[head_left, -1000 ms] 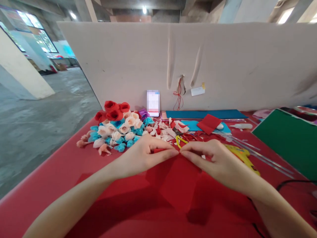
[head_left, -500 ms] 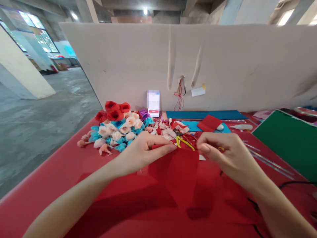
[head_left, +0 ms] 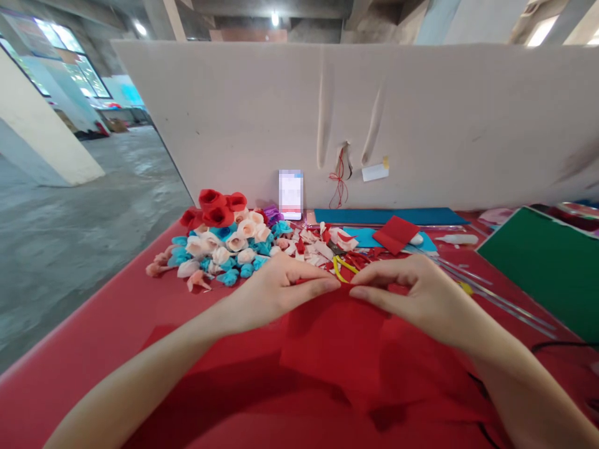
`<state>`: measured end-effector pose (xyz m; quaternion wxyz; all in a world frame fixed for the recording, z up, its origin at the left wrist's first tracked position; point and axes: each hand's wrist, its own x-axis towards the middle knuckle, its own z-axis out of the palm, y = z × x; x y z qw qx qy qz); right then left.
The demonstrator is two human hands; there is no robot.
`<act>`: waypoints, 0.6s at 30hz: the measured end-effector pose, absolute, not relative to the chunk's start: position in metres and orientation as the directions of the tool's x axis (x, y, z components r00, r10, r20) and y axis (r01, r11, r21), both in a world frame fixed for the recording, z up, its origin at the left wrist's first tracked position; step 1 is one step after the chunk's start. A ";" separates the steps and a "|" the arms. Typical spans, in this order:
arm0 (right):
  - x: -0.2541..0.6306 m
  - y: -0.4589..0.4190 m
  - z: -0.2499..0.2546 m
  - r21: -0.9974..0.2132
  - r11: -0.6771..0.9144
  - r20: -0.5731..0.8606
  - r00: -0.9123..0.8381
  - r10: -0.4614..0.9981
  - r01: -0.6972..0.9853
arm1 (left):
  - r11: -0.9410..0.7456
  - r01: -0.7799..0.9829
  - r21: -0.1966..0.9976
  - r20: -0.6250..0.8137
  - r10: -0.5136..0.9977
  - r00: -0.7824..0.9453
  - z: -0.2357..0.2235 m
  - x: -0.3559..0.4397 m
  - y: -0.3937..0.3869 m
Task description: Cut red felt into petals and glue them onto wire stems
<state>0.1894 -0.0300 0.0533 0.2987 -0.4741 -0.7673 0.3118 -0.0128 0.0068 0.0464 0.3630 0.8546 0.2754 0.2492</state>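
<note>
A sheet of red crepe paper point(head_left: 332, 337) hangs from its top edge between my two hands, over the front of the red table. My left hand point(head_left: 276, 290) pinches that edge between thumb and fingers. Close beside it, my right hand point(head_left: 412, 290) pinches the same edge, so the two sets of fingertips are nearly touching. Just beyond the fingertips lie pliers with yellow handles point(head_left: 339, 269), partly hidden by my right fingers. More red material lies below the sheet, and its edges are hard to make out against the red tabletop point(head_left: 112, 318).
Red, cream and blue paper flowers point(head_left: 224, 240) are heaped at the left. Paper scraps point(head_left: 321, 249) lie beyond my hands, near a folded red paper piece point(head_left: 395, 234). A phone point(head_left: 291, 194) leans on the white panel point(head_left: 243, 118). Clear rods point(head_left: 505, 305) and a green board point(head_left: 547, 268) are right.
My right hand has moved left, close to my left hand, and its fingers have straightened into a pinch on the paper's edge. The sheet now hangs flatter and wider. My left hand has barely moved.
</note>
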 end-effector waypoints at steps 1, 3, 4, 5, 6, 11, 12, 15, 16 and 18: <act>0.191 -0.030 0.054 -0.755 0.347 0.150 -0.369 0.917 0.556 | -0.588 0.278 0.759 0.224 0.638 0.737 0.046 -0.013 0.008; 0.194 -0.030 0.055 -0.739 0.335 0.125 -0.369 0.921 0.585 | -0.584 0.258 0.770 0.212 0.615 0.759 0.045 -0.014 0.010; 0.195 -0.031 0.057 -0.730 0.332 0.114 -0.372 0.921 0.598 | -0.577 0.251 0.777 0.205 0.609 0.766 0.044 -0.014 0.011; 0.197 -0.031 0.058 -0.720 0.332 0.104 -0.377 0.920 0.610 | -0.569 0.246 0.785 0.199 0.607 0.769 0.044 -0.014 0.012; 0.198 -0.031 0.059 -0.710 0.332 0.096 -0.382 0.919 0.621 | -0.560 0.241 0.793 0.192 0.605 0.773 0.043 -0.014 0.013; 0.203 -0.030 0.062 -0.678 0.324 0.051 -0.397 0.916 0.659 | -0.494 0.252 0.832 0.113 0.596 0.795 0.041 -0.017 0.018; 0.204 -0.030 0.062 -0.674 0.319 0.040 -0.397 0.917 0.667 | -0.479 0.254 0.840 0.096 0.592 0.800 0.039 -0.018 0.020; 0.208 -0.030 0.063 -0.665 0.334 0.024 -0.428 0.904 0.668 | -0.420 0.150 0.895 0.134 0.574 0.808 0.029 -0.019 0.027; 0.208 -0.030 0.063 -0.665 0.350 0.025 -0.449 0.893 0.660 | -0.377 0.075 0.923 0.170 0.575 0.800 0.025 -0.017 0.029; 0.207 -0.031 0.064 -0.659 0.393 0.049 -0.485 0.873 0.641 | -0.227 -0.078 0.971 0.205 0.614 0.763 0.016 -0.011 0.030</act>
